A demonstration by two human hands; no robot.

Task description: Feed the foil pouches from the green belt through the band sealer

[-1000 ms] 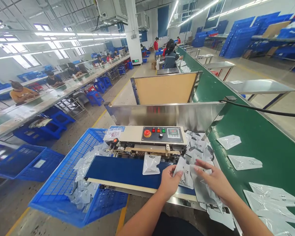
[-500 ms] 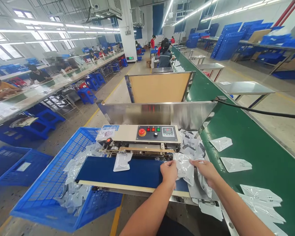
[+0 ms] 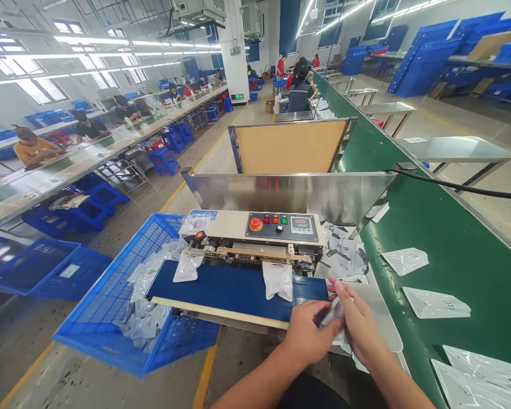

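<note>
Between my hands, near the right end of the blue belt (image 3: pixel 230 287), is a crumpled white pouch (image 3: pixel 334 312). My left hand (image 3: pixel 309 332) has its fingers curled round the pouch's left side. Against its right side lies my right hand (image 3: pixel 357 318), fingers together, partly covering it. A beige sealing machine (image 3: pixel 234 227) with a control panel stands behind the belt. One pouch (image 3: pixel 277 281) hangs from its sealing strip at the right, and another pouch (image 3: pixel 188 267) is at the left end. More printed pouches (image 3: pixel 343 250) are heaped right of the machine.
A blue crate (image 3: pixel 97 352) holding pouches sits at the left under the belt's end. The green conveyor (image 3: pixel 413 227) carries several flat pouches on the right. Behind the machine stands a metal panel (image 3: pixel 289 196). People sit at a long bench (image 3: pixel 111 142) farther back.
The pouch that was between my hands is now in the sealing strip, and the earlier one has moved left. My hands have come down and closer together, with another pouch between them.
</note>
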